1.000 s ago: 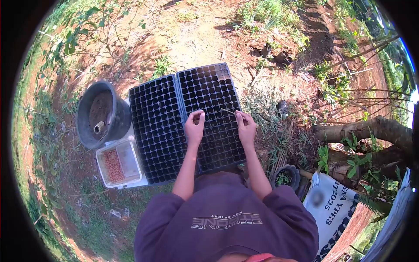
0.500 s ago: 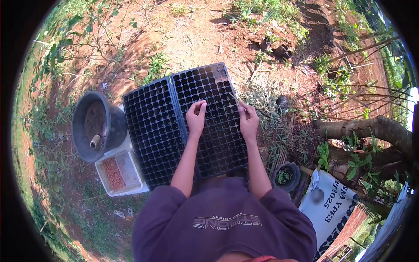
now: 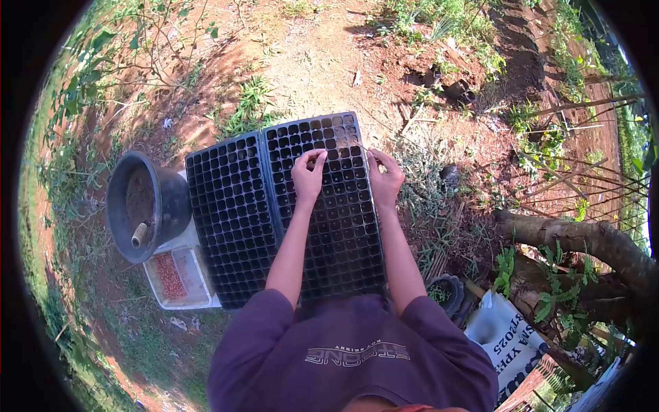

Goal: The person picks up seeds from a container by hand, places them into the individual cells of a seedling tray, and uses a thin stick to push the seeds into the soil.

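Two black seedling trays lie side by side, the left tray (image 3: 230, 220) and the right tray (image 3: 336, 237). Dark soil shows in many cells of the right one, several with a small dimple. Over its upper cells, my left hand (image 3: 308, 180) is closed, thumb and forefinger tips drawn together in a pinch. I cannot tell what is in that pinch. At the right tray's outer edge, my right hand (image 3: 386, 180) is closed with bent fingers, and a thin stick shows at its fingertips, pointing up and left over the cells.
Left of the trays stands a dark bucket (image 3: 118, 206) with soil and a short cylindrical piece (image 3: 140, 235) inside. Below it sits a white container (image 3: 195, 275) holding reddish seeds (image 3: 169, 276). To the right are a potted plant (image 3: 446, 292), a printed banner (image 3: 504, 343) and a thick branch (image 3: 583, 240).
Both hands have shifted slightly up the right tray toward its far end, keeping their closed shapes. The whole view has tilted a little with the head.
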The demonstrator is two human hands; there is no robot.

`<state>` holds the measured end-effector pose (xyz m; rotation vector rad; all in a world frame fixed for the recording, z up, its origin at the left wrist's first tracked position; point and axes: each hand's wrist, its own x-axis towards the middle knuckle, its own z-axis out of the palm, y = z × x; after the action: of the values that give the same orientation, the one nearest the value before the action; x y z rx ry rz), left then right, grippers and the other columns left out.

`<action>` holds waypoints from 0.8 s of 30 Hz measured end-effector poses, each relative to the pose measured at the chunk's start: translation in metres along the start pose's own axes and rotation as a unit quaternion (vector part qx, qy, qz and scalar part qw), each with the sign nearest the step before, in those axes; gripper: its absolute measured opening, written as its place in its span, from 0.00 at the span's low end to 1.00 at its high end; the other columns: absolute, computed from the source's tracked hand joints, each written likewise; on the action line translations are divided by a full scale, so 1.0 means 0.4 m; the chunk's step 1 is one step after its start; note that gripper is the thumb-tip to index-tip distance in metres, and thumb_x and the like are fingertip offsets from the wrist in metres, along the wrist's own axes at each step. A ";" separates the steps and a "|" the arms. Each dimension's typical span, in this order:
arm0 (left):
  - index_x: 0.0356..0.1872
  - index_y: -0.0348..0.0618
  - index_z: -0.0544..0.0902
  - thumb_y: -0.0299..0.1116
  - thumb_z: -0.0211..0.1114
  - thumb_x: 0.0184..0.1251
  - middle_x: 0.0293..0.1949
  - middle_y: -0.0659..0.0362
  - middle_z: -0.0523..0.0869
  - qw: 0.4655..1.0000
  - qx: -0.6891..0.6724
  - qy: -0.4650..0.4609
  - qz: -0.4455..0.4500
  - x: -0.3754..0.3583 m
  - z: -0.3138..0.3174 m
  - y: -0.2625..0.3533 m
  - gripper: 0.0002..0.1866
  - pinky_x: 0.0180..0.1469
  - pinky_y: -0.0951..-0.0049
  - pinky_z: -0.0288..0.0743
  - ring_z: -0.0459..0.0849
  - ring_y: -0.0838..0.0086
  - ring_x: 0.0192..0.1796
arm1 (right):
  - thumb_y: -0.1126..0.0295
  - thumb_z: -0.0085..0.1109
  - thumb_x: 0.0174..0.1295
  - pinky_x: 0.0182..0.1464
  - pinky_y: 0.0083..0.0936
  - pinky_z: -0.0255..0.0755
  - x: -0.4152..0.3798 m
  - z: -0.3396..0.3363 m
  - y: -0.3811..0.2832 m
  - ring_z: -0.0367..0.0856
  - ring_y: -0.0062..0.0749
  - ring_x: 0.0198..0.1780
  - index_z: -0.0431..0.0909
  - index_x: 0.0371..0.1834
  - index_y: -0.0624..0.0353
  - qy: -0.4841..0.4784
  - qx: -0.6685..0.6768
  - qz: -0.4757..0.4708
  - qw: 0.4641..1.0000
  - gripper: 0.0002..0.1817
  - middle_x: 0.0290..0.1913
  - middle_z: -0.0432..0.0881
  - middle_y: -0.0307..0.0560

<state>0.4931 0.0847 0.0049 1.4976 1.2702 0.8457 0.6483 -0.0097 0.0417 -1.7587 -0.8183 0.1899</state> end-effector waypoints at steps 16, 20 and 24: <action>0.42 0.50 0.89 0.33 0.75 0.65 0.57 0.64 0.85 0.971 0.161 0.070 0.163 0.115 0.062 -0.049 0.07 0.73 0.58 0.62 0.72 0.59 0.67 | 0.78 0.69 0.62 0.41 0.30 0.80 0.103 0.102 0.074 0.88 0.39 0.38 0.88 0.43 0.61 -0.103 -0.043 -0.087 0.990 0.07 0.40 0.89 0.49; 0.41 0.49 0.89 0.31 0.74 0.65 0.53 0.63 0.86 0.971 0.147 0.062 0.177 0.119 0.069 -0.061 0.06 0.71 0.58 0.63 0.71 0.59 0.65 | 0.80 0.69 0.61 0.43 0.32 0.80 0.098 0.100 0.072 0.88 0.41 0.40 0.87 0.43 0.62 -0.141 -0.023 -0.048 0.989 0.08 0.40 0.89 0.51; 0.41 0.49 0.89 0.30 0.74 0.65 0.50 0.63 0.87 0.973 0.139 0.063 0.175 0.119 0.071 -0.061 0.06 0.70 0.60 0.64 0.73 0.60 0.62 | 0.80 0.68 0.62 0.45 0.32 0.80 0.094 0.089 0.065 0.88 0.42 0.42 0.87 0.44 0.62 -0.111 -0.018 -0.076 0.991 0.08 0.41 0.89 0.52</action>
<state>0.5222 0.1243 -0.0301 1.9581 1.2748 1.0347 0.6691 0.0377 0.0160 -1.7207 -1.1176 0.2738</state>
